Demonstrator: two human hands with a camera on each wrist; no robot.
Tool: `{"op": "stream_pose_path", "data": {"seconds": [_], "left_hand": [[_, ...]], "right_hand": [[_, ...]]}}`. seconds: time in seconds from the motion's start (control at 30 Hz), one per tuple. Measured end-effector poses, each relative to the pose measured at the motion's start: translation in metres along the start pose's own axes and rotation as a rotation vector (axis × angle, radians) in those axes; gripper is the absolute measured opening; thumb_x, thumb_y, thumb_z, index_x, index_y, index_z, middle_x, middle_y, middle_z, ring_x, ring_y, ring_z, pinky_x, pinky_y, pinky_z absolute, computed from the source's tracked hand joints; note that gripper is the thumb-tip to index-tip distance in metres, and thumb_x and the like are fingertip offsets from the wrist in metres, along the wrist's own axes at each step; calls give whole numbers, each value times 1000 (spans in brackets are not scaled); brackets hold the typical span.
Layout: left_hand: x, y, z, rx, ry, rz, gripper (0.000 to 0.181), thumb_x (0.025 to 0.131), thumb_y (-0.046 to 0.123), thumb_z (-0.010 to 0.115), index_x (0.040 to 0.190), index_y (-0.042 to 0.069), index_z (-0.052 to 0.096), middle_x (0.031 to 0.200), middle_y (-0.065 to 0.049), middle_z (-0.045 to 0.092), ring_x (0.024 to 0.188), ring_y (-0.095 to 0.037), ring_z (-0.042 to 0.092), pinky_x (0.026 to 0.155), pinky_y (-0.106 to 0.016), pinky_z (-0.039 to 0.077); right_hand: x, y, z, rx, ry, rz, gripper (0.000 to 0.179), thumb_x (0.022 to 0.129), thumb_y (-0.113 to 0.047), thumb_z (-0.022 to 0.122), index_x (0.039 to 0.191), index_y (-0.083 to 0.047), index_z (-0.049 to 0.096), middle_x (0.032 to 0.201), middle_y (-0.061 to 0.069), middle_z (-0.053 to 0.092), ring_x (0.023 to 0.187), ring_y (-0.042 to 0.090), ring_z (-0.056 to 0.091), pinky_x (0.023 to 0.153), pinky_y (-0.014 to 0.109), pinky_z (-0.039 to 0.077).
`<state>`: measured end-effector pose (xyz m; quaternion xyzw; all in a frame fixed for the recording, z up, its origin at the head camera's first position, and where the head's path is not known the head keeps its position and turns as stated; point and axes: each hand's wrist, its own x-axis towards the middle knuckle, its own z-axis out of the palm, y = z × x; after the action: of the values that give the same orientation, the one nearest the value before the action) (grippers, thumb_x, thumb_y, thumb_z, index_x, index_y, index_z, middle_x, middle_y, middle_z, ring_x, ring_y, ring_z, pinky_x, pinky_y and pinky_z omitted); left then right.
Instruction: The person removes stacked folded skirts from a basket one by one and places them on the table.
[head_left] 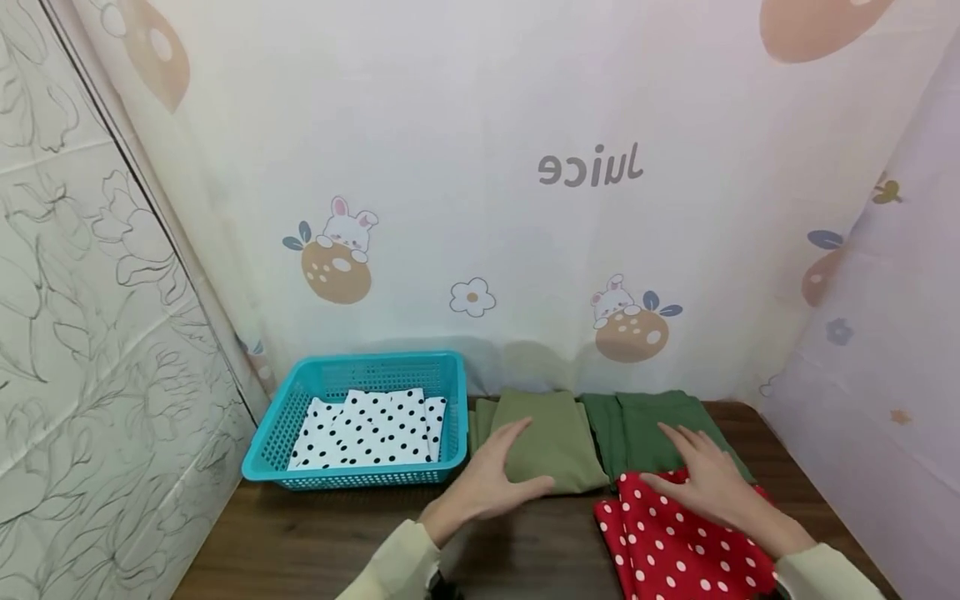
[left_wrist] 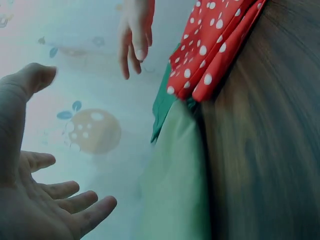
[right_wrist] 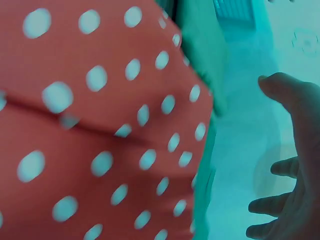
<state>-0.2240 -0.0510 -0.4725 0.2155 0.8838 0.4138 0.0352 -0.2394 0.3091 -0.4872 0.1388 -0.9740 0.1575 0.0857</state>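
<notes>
My left hand point(head_left: 491, 477) hovers over the near side of the folded olive-green cloth point(head_left: 547, 442), thumb and fingers spread. Nothing is in it. My right hand point(head_left: 708, 479) is held above the red cloth with white dots point(head_left: 675, 546), also spread and holding nothing. That red cloth lies folded at the front right, its far edge overlapping the folded dark green cloth point(head_left: 648, 429). In the left wrist view the left hand point(left_wrist: 45, 195) has its fingers apart. The right wrist view shows the right hand point(right_wrist: 292, 185) beside the red cloth's edge.
A turquoise plastic basket point(head_left: 258, 454) stands at the left on the brown wooden table point(head_left: 300, 533). Inside it lies a folded white cloth with black dots point(head_left: 375, 429). A printed curtain point(head_left: 480, 167) hangs right behind the table, with more fabric at both sides.
</notes>
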Motion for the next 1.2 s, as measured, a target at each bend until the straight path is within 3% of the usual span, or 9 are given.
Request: {"op": "stream_pose_path", "data": {"seconds": [0.3,0.63,0.77,0.93,1.2], "left_hand": [[-12,-20,-47,91,66,-23,88,93,66,62,165,33,24,171,-6,23,156,-35,26,117,-67,32],[-23,-46,-97,216,104,-51,90,96,62,59,167,26,17,172,-15,15,157,-44,17,118,-72,24],[-26,-56,-114,227,92,-87,88,99,59,56,167,22,15,172,-17,14,158,-45,13,119,-73,19],[-31,-66,-132,306,118,-122,86,99,61,53,167,21,17,171,-20,15,157,-48,10,118,-76,16],[-48,-88,-147,521,134,-225,97,89,80,52,166,28,22,172,-20,14,156,-53,3,117,-79,11]], "right_hand": [[33,-55,9,22,-34,-80,94,87,-68,68,154,-6,45,154,32,43,140,60,37,103,85,27],[74,-107,22,20,-78,-207,97,90,-72,61,161,-12,36,161,28,35,147,56,32,109,83,23],[88,-126,23,48,-118,-202,99,89,-73,60,162,-12,33,163,28,31,150,55,27,112,81,21],[108,-148,23,87,-134,-175,102,89,-75,59,164,-13,28,164,30,27,151,53,24,113,80,20],[130,-180,33,24,-122,-199,110,84,-84,54,166,-18,22,168,26,21,154,52,21,117,77,20]]}}
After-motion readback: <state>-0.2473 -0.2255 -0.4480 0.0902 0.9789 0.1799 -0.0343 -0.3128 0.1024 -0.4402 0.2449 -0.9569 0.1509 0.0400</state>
